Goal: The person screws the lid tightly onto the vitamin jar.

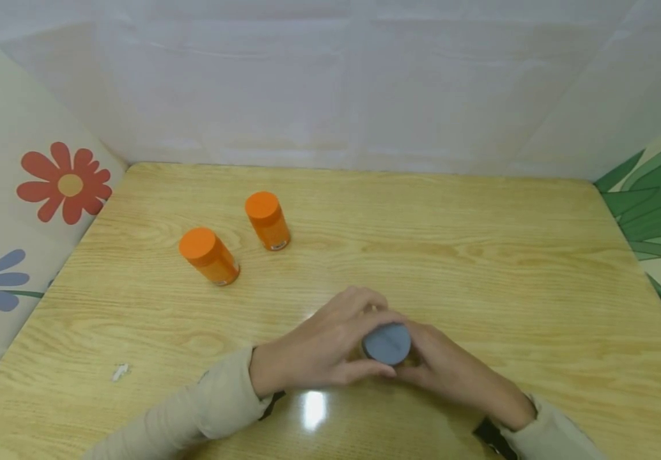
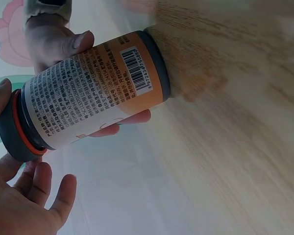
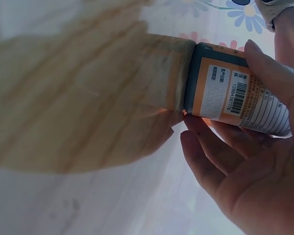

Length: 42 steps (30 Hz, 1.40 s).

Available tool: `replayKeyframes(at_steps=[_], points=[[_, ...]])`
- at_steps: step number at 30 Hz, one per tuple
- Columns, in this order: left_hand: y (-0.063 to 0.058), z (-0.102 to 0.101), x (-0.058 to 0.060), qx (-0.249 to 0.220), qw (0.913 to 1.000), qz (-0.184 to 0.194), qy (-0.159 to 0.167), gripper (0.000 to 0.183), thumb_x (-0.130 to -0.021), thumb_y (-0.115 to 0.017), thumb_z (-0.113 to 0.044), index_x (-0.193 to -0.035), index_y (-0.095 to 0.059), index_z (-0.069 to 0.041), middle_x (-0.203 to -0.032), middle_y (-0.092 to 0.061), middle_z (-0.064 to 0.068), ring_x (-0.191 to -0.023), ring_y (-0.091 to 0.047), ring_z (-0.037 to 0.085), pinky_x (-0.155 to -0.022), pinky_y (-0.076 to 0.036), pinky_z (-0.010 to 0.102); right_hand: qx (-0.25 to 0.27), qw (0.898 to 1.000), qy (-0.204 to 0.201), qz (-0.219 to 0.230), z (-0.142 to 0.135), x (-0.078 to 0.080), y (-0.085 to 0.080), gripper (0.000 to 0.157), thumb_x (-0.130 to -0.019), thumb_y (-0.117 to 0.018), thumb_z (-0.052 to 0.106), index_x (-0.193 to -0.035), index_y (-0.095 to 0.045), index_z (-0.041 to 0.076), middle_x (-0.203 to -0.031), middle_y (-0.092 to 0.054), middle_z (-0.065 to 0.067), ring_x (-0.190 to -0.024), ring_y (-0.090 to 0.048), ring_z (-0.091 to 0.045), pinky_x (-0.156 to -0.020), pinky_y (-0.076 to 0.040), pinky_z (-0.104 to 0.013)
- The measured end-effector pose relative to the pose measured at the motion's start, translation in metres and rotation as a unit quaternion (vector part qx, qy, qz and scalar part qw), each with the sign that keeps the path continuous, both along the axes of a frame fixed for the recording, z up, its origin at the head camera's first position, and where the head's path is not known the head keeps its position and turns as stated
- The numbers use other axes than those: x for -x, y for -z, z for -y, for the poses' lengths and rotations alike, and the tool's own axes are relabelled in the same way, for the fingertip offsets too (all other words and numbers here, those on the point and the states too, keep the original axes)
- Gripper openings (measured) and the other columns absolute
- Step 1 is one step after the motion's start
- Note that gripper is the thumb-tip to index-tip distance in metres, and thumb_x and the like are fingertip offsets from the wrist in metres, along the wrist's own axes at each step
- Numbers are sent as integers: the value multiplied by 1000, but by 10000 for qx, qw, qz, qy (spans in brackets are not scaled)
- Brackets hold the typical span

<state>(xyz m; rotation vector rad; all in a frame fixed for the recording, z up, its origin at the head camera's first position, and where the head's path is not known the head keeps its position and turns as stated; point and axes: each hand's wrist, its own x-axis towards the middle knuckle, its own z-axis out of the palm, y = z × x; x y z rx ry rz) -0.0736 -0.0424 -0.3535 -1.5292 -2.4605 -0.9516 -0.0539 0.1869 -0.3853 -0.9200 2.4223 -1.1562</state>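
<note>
Near the front of the table, both hands are on a jar with a printed white-and-orange label and a dark base. Its dark grey lid faces up in the head view. My left hand pinches the lid between thumb and fingers. An orange ring shows under the lid in the left wrist view, and the lid looks slightly tilted on the jar. Lower down, my right hand grips the jar's body, thumb on one side and fingers on the other. The jar's base is at the tabletop in the right wrist view.
Two orange jars with orange lids stand on the left of the wooden table: one nearer, one farther back. A small white patch marks the tabletop at the left front. Pale cloth hangs behind the table.
</note>
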Motion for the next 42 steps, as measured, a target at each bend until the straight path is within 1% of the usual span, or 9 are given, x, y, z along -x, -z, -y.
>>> replayKeyframes(at_steps=[6, 12, 16, 21, 26, 30, 33, 35, 42], points=[[0, -1, -1, 64, 9999, 33, -123, 61, -85, -74, -45, -132, -55, -11, -125, -53, 3, -113, -48, 12, -98, -42, 22, 0, 9999, 1, 171, 0, 0, 0, 67, -88, -74, 15, -146, -41, 6, -140, -58, -13, -126, -58, -32, -101, -50, -47], [0, -1, -1, 140, 9997, 41, -170, 60, -85, -73, -45, -133, -56, -12, -124, -53, 2, -112, -48, 12, -96, -42, 22, -53, 10000, 45, -1, 0, 0, 0, 64, -87, -75, 14, -142, -45, 7, -134, -62, -10, -121, -62, -28, -99, -52, -45], [-3, 1, 0, 136, 9993, 355, -42, 58, -87, -75, -38, -135, -57, -12, -126, -54, 2, -114, -47, 13, -97, -42, 24, -31, 9999, 61, 102, 1, 0, 0, 61, -89, -74, 23, -142, -45, 10, -134, -63, -9, -121, -62, -27, -99, -52, -44], [-3, 6, 1, 48, 9966, 780, 273, 58, -90, -72, -25, -142, -51, -10, -138, -54, 3, -128, -46, 16, -110, -38, 33, 74, 9995, 53, 299, 3, 1, 0, 59, -90, -72, 31, -140, -47, 14, -133, -63, -4, -120, -62, -24, -99, -53, -42], [-3, 8, 1, -18, 9950, 883, 462, 61, -91, -70, -26, -145, -45, -10, -147, -51, 3, -137, -43, 17, -117, -33, 38, 93, 9995, 30, 315, 2, 0, 1, 59, -88, -74, 29, -140, -48, 15, -130, -64, 0, -119, -62, -20, -99, -53, -40], [0, 6, 0, -142, 9987, 480, 74, 73, -84, -77, -40, -142, -45, -9, -142, -54, 4, -133, -47, 17, -114, -38, 37, 19, 9997, 46, 237, 2, 1, -1, 62, -90, -73, 28, -143, -45, 13, -135, -62, -7, -123, -61, -28, -101, -51, -46], [3, 3, -1, -219, 9981, 437, -374, 81, -75, -83, -46, -136, -48, -8, -134, -57, 4, -126, -51, 17, -109, -42, 36, -23, 9997, 108, 226, 3, 1, -1, 60, -88, -75, 22, -140, -48, 11, -132, -64, -9, -121, -62, -30, -99, -52, -48], [4, 2, -2, -231, 9965, 582, -557, 81, -71, -85, -48, -132, -49, -9, -129, -57, 3, -121, -52, 15, -105, -45, 33, -37, 9996, 134, 260, 3, 1, -1, 59, -87, -76, 20, -138, -50, 10, -130, -65, -9, -120, -63, -30, -98, -52, -48], [7, -1, -4, -403, 9942, 868, -482, 62, -75, -85, -39, -119, -51, -12, -117, -56, -2, -109, -52, 9, -98, -46, 23, -76, 9995, 43, 316, 2, 2, 0, 46, -87, -76, 18, -128, -58, 10, -124, -67, -4, -116, -64, -24, -98, -53, -41]])
